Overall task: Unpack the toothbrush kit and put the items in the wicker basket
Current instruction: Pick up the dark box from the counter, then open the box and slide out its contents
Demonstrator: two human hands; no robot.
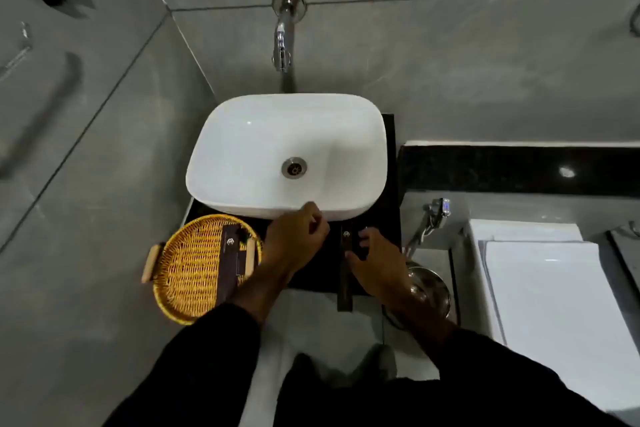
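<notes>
A round wicker basket [194, 274] with wooden handles sits at the left end of the black counter [389, 204]. Inside it, along its right side, lies a dark flat box with a logo [231, 253]. A long, narrow dark toothbrush kit box [345, 284] lies on the counter in front of the sink, its near end past the counter's edge. My right hand [379, 267] grips its far part, thumb on the left side and fingers on the right. Between basket and box hovers my left hand [294, 243], fingers curled by the sink's front rim, with nothing visible in it.
A white basin [242, 149] fills most of the counter, under a wall-mounted steel tap [284, 42]. To the right stand a steel bucket [431, 288], a hand sprayer [437, 210] and a white toilet lid [554, 305]. Grey tiled walls close in on the left and behind.
</notes>
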